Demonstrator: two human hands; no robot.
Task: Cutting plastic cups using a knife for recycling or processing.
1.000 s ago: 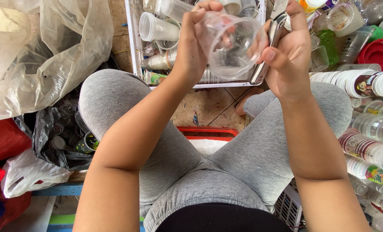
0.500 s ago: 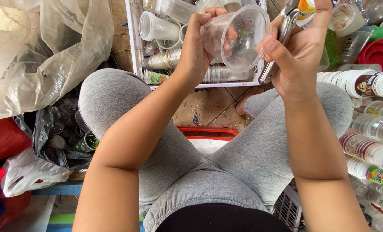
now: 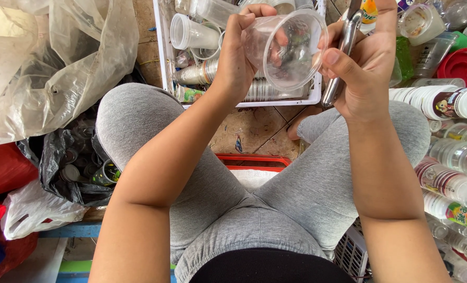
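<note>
My left hand [image 3: 238, 57] grips a clear plastic cup [image 3: 291, 50] by its base, with the open mouth tilted toward me. My right hand [image 3: 361, 68] holds a slim metal tool [image 3: 341, 57], a knife or scissors, upright beside the cup, and its thumb rests on the cup's rim. Both hands hover above a white basket [image 3: 162, 47] that holds several clear cups and bottles. My knees in grey trousers sit below the hands.
A large clear plastic bag [image 3: 50, 63] lies at the left, with a black bag [image 3: 66, 162] of bottles under it. Rows of small capped bottles [image 3: 448, 157] lie at the right, near a red lid [image 3: 461, 65]. A red-rimmed crate [image 3: 254, 162] sits between my legs.
The cup has turned from mouth-down to mouth facing me and shifted slightly right. My right thumb has come onto its rim.
</note>
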